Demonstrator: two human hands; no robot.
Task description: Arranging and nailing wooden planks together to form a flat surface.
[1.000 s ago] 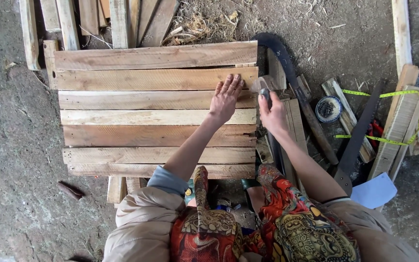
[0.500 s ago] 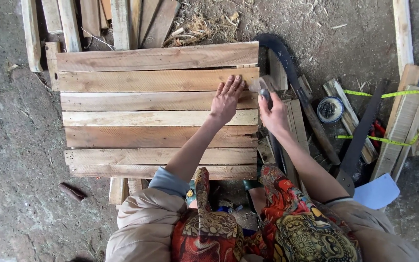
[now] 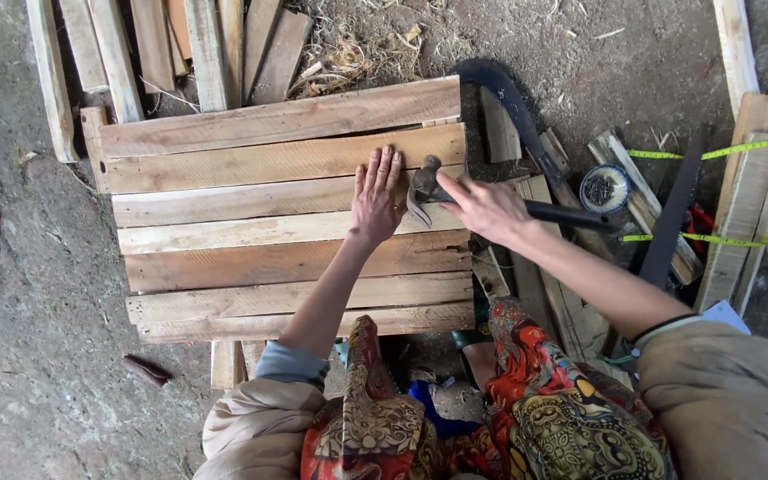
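A panel of several wooden planks (image 3: 251, 222) lies flat on the ground in front of me. My left hand (image 3: 377, 197) presses flat, fingers apart, on the planks near the panel's right side. My right hand (image 3: 489, 210) grips a claw hammer (image 3: 428, 188) by its dark handle, close to the head. The hammer head rests on the planks just right of my left fingers. Whether a nail sits under the head is hidden.
Loose planks (image 3: 180, 44) lie stacked behind the panel. To the right are a curved black strip (image 3: 513, 107), a round tin (image 3: 605, 188), a yellow tape measure (image 3: 731, 196) across more boards and a dark bar (image 3: 673, 213). A small dark stick (image 3: 146, 370) lies left.
The right hand has swung the hammer leftward so its head now sits on the planks beside the left hand. The left hand has stayed pressed in place.
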